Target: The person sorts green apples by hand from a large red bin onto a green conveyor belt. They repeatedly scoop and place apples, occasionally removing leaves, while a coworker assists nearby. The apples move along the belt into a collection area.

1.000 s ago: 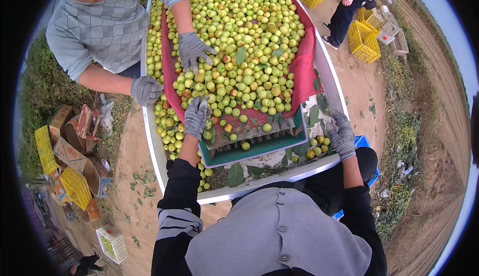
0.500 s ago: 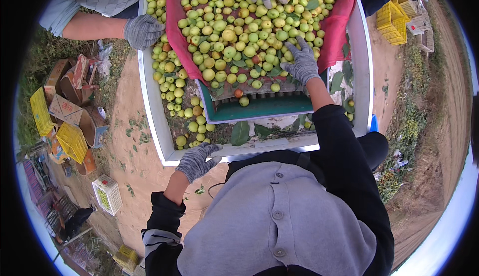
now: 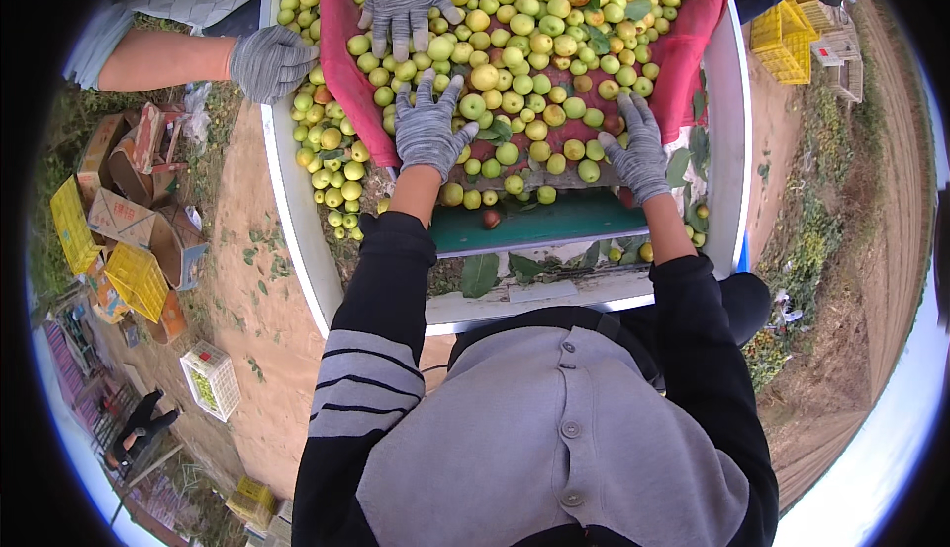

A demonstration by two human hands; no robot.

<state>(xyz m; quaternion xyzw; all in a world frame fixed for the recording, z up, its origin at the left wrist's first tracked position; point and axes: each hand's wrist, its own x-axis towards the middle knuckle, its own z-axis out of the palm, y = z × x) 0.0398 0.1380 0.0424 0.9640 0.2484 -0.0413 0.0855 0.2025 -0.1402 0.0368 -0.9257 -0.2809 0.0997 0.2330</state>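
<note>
Small round green-yellow fruits [image 3: 534, 52], some blushed red, cover a sloping bed lined with red cloth [image 3: 348, 92]. My left hand [image 3: 432, 130], in a grey knit glove, lies fingers spread on the fruits at the bed's near left. At the near right, my right hand [image 3: 641, 151], gloved alike, has its fingers stretched out beside the fruits and the cloth's edge, with a reddish fruit [image 3: 614, 124] by its fingertips. Neither hand grips anything visible. Between my wrists, a few fruits sit at the bed's lower edge above a green trough [image 3: 539, 226].
Another person's gloved hand [image 3: 272, 64] rests at the white frame's [image 3: 282, 161] left side; a further gloved hand [image 3: 404, 3] presses on fruits just beyond my left. Leaves [image 3: 480, 274] lie along the near ledge. Yellow crates [image 3: 782, 43] and cardboard boxes [image 3: 129, 209] stand on the ground.
My left hand has gone from the near frame edge up onto the fruits. My right hand has shifted rightward and nearer. The other gloved hand on the fruits has moved left.
</note>
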